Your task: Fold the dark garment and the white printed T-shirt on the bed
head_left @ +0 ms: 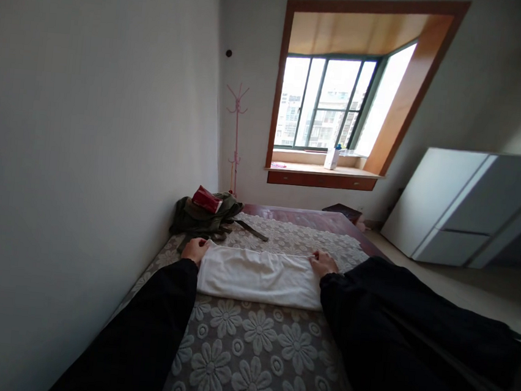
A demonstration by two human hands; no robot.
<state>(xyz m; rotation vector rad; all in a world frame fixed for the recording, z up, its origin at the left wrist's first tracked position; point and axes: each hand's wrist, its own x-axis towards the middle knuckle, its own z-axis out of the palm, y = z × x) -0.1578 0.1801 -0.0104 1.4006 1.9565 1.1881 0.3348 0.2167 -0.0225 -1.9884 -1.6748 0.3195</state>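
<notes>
A white cloth (262,277), folded into a wide band, lies across the flowered bed cover (259,330). Its kind, towel or garment, I cannot make out. My left hand (195,250) grips its far left corner, fingers closed on the edge. At the far right corner my right hand (324,264) pinches the same edge. Between the two hands the far edge is slightly wavy, with soft creases in the fabric. Both arms are in dark sleeves and reach forward.
A dark green backpack (206,215) with a red packet (206,199) on top sits against the left wall. Behind the bed stand a pink coat rack (236,125) and a bay window holding a white box (331,159). To the right is a white refrigerator (453,205).
</notes>
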